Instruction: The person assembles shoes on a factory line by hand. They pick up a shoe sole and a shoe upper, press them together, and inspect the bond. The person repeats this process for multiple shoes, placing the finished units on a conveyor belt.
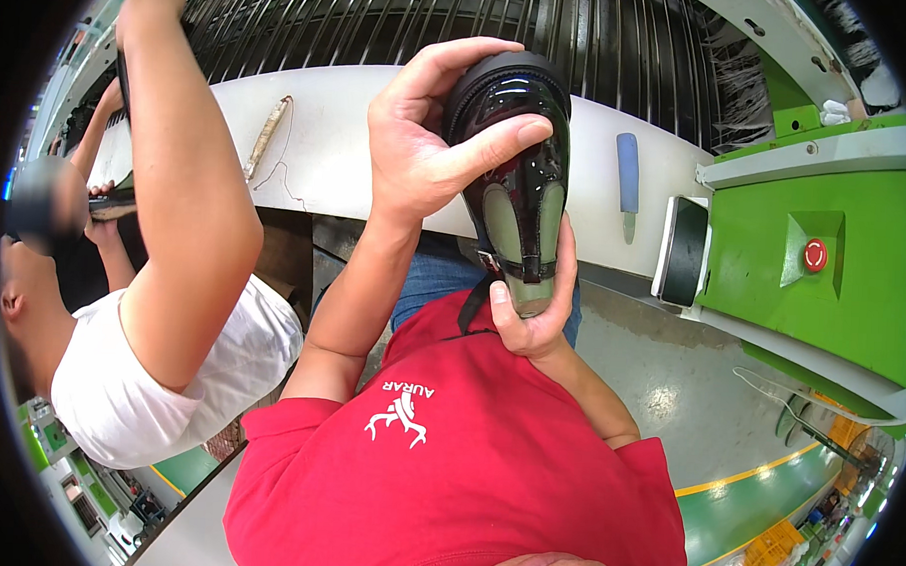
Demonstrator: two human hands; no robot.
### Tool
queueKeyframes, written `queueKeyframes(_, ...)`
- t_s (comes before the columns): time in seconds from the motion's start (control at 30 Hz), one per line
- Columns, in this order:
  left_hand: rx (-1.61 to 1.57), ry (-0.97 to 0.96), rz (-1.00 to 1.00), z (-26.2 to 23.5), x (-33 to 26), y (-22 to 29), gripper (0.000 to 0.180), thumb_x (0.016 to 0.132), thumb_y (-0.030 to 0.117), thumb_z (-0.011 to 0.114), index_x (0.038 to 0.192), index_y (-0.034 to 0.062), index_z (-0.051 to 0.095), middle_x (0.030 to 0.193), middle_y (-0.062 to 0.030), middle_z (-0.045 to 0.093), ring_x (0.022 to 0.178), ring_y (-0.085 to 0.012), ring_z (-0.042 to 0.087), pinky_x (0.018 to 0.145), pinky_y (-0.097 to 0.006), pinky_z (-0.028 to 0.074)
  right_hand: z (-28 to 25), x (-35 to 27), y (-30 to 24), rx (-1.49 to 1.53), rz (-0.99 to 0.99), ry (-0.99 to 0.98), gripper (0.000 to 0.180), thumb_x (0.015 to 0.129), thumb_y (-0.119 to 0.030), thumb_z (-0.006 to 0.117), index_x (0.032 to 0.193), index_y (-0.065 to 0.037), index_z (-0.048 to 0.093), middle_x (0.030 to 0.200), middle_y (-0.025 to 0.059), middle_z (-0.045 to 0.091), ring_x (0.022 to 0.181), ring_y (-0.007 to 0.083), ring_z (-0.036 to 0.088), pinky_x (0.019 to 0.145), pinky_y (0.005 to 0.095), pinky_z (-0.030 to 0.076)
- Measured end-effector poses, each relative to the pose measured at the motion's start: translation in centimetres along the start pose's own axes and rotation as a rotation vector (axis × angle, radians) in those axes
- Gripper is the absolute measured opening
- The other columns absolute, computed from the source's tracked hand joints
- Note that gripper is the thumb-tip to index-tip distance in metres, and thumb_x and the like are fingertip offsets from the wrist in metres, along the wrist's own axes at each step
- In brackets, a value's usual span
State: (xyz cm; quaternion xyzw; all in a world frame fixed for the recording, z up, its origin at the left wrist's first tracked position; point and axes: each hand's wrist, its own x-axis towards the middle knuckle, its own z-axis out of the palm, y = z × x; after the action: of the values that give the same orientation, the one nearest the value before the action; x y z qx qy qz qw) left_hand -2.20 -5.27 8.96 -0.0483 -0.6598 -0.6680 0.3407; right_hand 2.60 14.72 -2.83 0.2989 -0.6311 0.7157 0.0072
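Both my hands hold up a glossy black strapped shoe [526,169], its thick dark sole edge and toe pointing away from me. A green shoe last [502,217] fills the shoe and shows through its openings. My left hand [418,132] clasps the toe end, thumb across the shiny upper and fingers around the sole edge. Below, my right hand [539,331] cups the heel end, with the thumb on the near side and fingers along the far side. A loose black strap [472,306] hangs by the heel.
Under the shoe runs a white ledge [330,104], with a metal rod conveyor [382,26] beyond. A blue-handled tool [627,174] and a stick with thread [266,139] lie on it. Right stands a green machine [762,284]; at left, a co-worker's raised arm [192,194].
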Motion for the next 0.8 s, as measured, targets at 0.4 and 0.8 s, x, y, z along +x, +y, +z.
queueKeyframes(0.4,0.025,0.008,-0.009,0.2,-0.1,0.4,0.058,0.082,0.006,0.098,0.131,-0.0033,0.07,0.111,-0.0135,0.081,0.101,-0.017,0.079,0.09,-0.031,0.065,-0.1,0.1,0.1,-0.04,-0.034,0.005,0.097,0.085,-0.011,0.071,0.165,0.015,0.024,0.142,0.028,0.049,0.123,0.0349,0.06,0.105,0.043,0.052)
queueKeyframes(0.8,0.006,-0.003,0.007,0.3,-0.2,0.7,0.056,0.086,0.009,0.095,0.134,-0.0005,0.069,0.111,-0.0121,0.08,0.101,-0.0163,0.078,0.09,-0.03,0.064,-1.0,-0.3,0.4,-0.014,-0.018,-0.107,0.1,0.091,-0.003,0.065,0.173,0.006,0.009,0.166,0.0259,0.038,0.148,0.0325,0.051,0.118,0.0423,0.05)
